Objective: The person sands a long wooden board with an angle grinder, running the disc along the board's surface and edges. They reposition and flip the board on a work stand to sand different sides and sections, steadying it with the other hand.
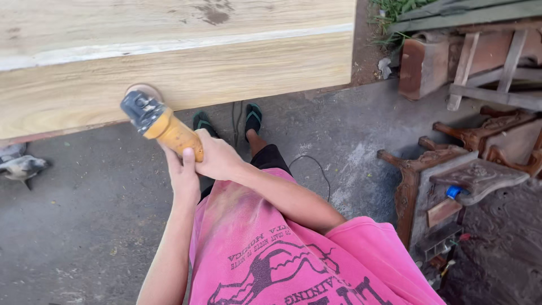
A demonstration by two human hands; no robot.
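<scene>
Both my hands grip a yellow-bodied angle grinder (161, 125) with a grey head. My left hand (182, 172) wraps its handle from below, and my right hand (217, 158) holds it from the right side. The round sanding disc (144, 89) presses against the lower edge of a large pale wooden slab (180, 56) that stands in front of me. The slab has a lighter band running across it. My feet in dark flip-flops (228, 120) stand on the concrete floor below the slab.
A black power cord (313, 169) trails over the grey concrete floor. Carved dark wooden furniture parts (468, 164) and a stack of planks (485, 51) stand at the right. A grey bird (22, 166) sits on the floor at the left edge.
</scene>
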